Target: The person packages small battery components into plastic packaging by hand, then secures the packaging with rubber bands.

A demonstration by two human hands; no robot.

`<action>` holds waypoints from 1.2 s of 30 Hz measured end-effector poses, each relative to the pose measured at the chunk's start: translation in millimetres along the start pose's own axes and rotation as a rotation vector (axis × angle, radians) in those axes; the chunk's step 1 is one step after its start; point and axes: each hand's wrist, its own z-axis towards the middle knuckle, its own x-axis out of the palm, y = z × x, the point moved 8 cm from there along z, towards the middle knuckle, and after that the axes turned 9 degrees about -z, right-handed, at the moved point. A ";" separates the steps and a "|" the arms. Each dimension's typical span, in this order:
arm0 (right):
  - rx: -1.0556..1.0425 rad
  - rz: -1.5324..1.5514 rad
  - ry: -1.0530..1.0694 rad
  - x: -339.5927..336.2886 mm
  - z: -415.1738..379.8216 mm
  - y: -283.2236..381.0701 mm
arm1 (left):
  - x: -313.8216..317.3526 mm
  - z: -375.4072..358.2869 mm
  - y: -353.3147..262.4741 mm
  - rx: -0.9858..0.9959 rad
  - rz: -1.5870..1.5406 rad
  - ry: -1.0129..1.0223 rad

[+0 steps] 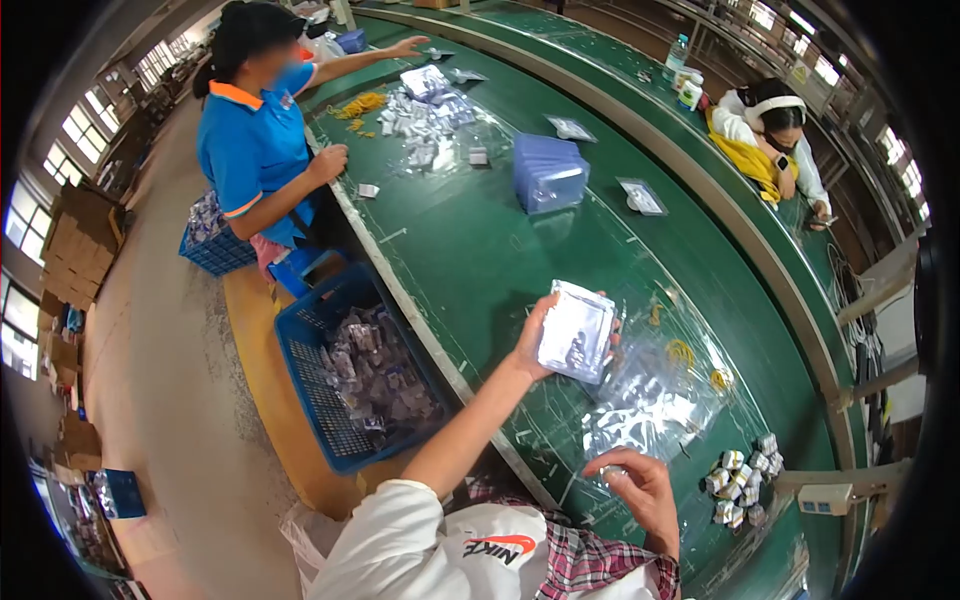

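A stack of clear plastic pouches (577,332) is in my left hand (537,335), with the fingers wrapped round its edges above the green table. Lower down, near the table's front edge, my right hand (645,492) is curled, its thumb and forefinger close together round something small and shiny that I cannot make out. Between and beyond my hands lies a loose pile of clear plastic bags (650,405), with yellow rubber bands (681,352) at its far side. Small white packets (735,488) sit in a cluster to the right of my right hand.
Blue-tinted pouches (550,175) stand on the green table (440,250). A blue basket (350,458) of small packets is at the left. One person (255,140) stands at the upper left by a packet pile (425,115); another (770,130) leans at the upper right.
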 end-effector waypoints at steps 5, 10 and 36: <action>0.078 0.312 0.146 65.6 51.4 -13.5 | -2.4 -1.7 -2.6 -0.042 -0.131 -0.002; 0.104 0.458 -0.079 92.0 110.3 -31.8 | 9.8 -23.1 -47.6 -0.018 -0.079 -0.050; 0.184 0.888 -0.280 109.2 183.2 -82.8 | 7.8 -70.5 -103.9 0.128 0.209 -0.123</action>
